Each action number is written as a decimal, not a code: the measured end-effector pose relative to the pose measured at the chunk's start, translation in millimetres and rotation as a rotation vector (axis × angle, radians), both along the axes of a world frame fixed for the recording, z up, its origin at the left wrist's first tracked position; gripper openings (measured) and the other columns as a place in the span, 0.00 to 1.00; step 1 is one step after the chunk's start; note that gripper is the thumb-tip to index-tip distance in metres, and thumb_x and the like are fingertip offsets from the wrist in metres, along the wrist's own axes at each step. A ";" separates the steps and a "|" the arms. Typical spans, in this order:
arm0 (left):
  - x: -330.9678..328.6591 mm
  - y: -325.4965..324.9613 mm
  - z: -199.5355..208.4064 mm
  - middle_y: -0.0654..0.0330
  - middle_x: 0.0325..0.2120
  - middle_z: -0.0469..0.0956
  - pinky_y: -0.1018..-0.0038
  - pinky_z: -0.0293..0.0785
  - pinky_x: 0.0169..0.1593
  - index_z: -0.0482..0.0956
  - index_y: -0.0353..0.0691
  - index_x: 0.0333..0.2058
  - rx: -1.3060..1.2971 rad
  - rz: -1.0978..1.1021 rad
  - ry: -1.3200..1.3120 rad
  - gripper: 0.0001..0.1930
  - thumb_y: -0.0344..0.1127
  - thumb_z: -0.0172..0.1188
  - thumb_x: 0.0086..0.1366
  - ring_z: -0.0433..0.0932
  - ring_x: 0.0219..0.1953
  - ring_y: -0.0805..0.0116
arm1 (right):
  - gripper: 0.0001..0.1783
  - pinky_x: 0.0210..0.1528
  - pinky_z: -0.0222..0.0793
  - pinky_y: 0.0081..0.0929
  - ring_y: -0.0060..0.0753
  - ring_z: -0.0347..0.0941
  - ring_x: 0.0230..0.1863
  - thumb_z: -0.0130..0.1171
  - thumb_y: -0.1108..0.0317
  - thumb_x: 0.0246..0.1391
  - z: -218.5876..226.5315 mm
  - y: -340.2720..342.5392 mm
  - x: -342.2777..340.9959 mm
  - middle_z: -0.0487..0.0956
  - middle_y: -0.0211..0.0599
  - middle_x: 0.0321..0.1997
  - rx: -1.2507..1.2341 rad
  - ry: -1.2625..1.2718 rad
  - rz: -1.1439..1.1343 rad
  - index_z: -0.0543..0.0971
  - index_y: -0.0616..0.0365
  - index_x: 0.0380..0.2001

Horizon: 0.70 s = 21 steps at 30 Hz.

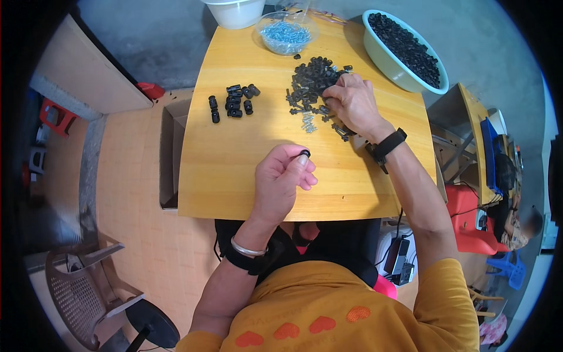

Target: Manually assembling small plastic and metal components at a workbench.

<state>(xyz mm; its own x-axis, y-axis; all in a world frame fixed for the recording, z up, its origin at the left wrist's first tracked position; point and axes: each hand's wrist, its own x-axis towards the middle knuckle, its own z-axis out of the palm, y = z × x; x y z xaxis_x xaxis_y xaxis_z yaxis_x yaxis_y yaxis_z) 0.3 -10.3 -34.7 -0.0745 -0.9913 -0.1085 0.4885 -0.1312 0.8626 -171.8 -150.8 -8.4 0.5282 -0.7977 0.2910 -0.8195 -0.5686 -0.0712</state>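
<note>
Pinching a small black part (304, 153) over the worktop (234, 170)

Left hand (281, 176) near the worktop's front edge, fingers curled; the black part sits between thumb and forefinger, its rounded end showing. Silver bangle (248, 250) on that wrist.

Right hand (353, 107) farther out, at the right side of a loose pile of black pieces (311, 76). Thumb and fingers drawn close together, tips down among the pieces — cannot tell whether anything is gripped. Black wristband (392, 144) on this side.

Small silver bits (308, 122) lie at the near edge of the pile. To the left, well apart from it, a cluster of black cylinders (234, 105), some lined up end to end.

Far side of the worktop: a white tub (237, 14) at left, a clear bowl (315, 30) of bluish metallic bits just beside it, and — at right — a pale green basin (394, 69) heaped with black pieces.
</note>
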 end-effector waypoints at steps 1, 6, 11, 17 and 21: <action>-0.1 -0.2 0.3 0.57 0.25 0.74 0.80 0.71 0.27 0.70 0.34 0.37 0.001 -0.003 0.004 0.07 0.30 0.48 0.62 0.74 0.23 0.73 | 0.07 0.38 0.55 0.33 0.35 0.64 0.38 0.57 0.68 0.41 -0.8 -1.6 0.6 0.70 0.33 0.29 0.003 -0.002 0.002 0.80 0.49 0.28; -0.4 0.4 -1.1 0.57 0.26 0.74 0.79 0.71 0.27 0.70 0.34 0.37 -0.002 -0.015 0.002 0.07 0.30 0.48 0.62 0.74 0.23 0.73 | 0.05 0.35 0.58 0.33 0.38 0.66 0.35 0.57 0.70 0.41 1.6 -0.7 0.3 0.70 0.34 0.27 -0.090 -0.042 0.021 0.77 0.54 0.26; 1.2 1.2 -2.8 0.57 0.26 0.74 0.79 0.71 0.27 0.69 0.34 0.37 -0.023 -0.020 -0.009 0.07 0.29 0.48 0.62 0.74 0.23 0.73 | 0.02 0.26 0.64 0.22 0.23 0.69 0.24 0.52 0.74 0.48 33.1 47.3 8.0 0.75 0.34 0.23 0.620 -0.673 -0.058 0.74 0.60 0.27; 3.1 1.3 -4.8 0.56 0.25 0.74 0.79 0.71 0.27 0.69 0.33 0.37 -0.062 -0.026 0.006 0.07 0.29 0.48 0.61 0.74 0.23 0.72 | 0.07 0.33 0.66 0.15 0.18 0.69 0.27 0.55 0.72 0.50 44.8 83.5 14.8 0.75 0.30 0.25 1.034 -0.976 0.021 0.75 0.64 0.32; 3.2 2.1 -5.4 0.56 0.25 0.74 0.79 0.71 0.27 0.70 0.33 0.37 -0.076 -0.042 0.013 0.07 0.28 0.49 0.61 0.74 0.23 0.72 | 0.07 0.32 0.66 0.16 0.18 0.69 0.26 0.56 0.71 0.50 41.7 88.4 18.1 0.75 0.30 0.25 1.068 -0.950 0.011 0.76 0.64 0.32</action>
